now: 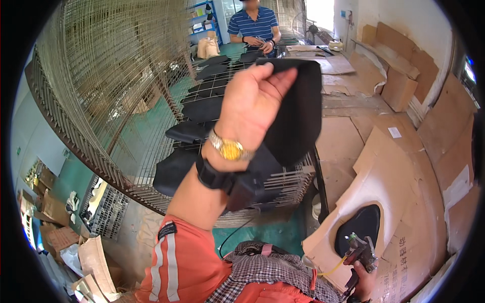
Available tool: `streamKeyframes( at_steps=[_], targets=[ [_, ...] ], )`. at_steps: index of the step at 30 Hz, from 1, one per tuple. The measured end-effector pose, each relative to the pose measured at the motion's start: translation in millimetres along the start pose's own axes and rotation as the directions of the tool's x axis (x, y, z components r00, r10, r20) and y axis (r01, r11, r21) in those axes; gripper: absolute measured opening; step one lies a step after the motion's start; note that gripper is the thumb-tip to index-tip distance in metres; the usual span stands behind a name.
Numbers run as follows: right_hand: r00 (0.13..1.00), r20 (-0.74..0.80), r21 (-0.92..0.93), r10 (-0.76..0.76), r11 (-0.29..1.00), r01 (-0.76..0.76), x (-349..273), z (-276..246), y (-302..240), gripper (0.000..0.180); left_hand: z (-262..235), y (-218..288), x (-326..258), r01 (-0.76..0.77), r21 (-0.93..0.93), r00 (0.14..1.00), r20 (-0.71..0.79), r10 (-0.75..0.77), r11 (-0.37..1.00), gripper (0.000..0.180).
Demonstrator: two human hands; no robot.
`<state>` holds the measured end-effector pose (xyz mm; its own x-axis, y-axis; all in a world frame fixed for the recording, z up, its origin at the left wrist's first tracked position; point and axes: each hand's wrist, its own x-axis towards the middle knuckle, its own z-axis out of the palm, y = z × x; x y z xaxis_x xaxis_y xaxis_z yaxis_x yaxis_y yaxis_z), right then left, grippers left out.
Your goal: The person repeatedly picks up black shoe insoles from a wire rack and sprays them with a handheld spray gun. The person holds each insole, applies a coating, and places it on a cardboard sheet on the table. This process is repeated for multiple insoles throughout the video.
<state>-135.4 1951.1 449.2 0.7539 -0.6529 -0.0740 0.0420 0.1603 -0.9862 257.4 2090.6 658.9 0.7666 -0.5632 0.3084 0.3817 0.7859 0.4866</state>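
My left hand (252, 103) is raised in front of me, fingers closed on the upper edge of a thin, black, rounded panel (299, 116) that hangs down beside it. My right hand (365, 278), low on the right, grips a metal spray gun (361, 251) with a yellow hose running from it. Close to the gun's nozzle, a black oval-shaped pad (362, 223) lies on cardboard with pale residue around it. Beyond my left arm, several similar black panels (202, 108) lie spread on a wire rack (293, 182). The left hand hides part of its panel.
A co-worker in a striped shirt (255, 25) stands at the rack's far end, hands together. Tall stacked wire racks (116, 65) curve along the left. A cardboard-covered bench (343, 136) runs along the right. Cardboard boxes (96, 260) crowd the lower left.
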Motion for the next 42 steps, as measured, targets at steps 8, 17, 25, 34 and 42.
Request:
streamKeyframes(
  at_steps=[8,17,25,34,42],
  targets=[
    [0.979,0.087,-0.167,0.187,0.971,-0.170,46.7,89.3,-27.2,0.059,-162.6,134.0,193.3,-0.288,0.087,0.919,-0.254,0.301,0.954,0.029],
    [0.990,0.074,-0.186,0.121,0.977,-0.106,78.5,128.4,-3.7,0.047,-342.3,200.8,224.3,-0.042,0.135,0.373,-0.917,0.141,0.990,0.040],
    [0.995,0.023,-0.063,0.099,0.993,-0.098,56.4,99.9,-10.0,0.053,-190.8,120.9,95.7,-0.224,0.211,0.889,-0.357,0.288,0.952,0.028],
    [0.911,-0.410,-0.115,0.042,0.989,-0.098,-94.2,-28.3,-10.1,0.048,-40.3,-73.7,-110.6,0.136,0.281,0.925,0.307,-0.223,0.950,0.027],
    [0.787,-0.612,-0.011,0.075,0.995,-0.103,-221.3,-71.3,-22.8,0.053,-37.2,-236.0,-179.8,0.763,0.264,0.609,0.013,-0.793,0.590,0.026]
  ],
)
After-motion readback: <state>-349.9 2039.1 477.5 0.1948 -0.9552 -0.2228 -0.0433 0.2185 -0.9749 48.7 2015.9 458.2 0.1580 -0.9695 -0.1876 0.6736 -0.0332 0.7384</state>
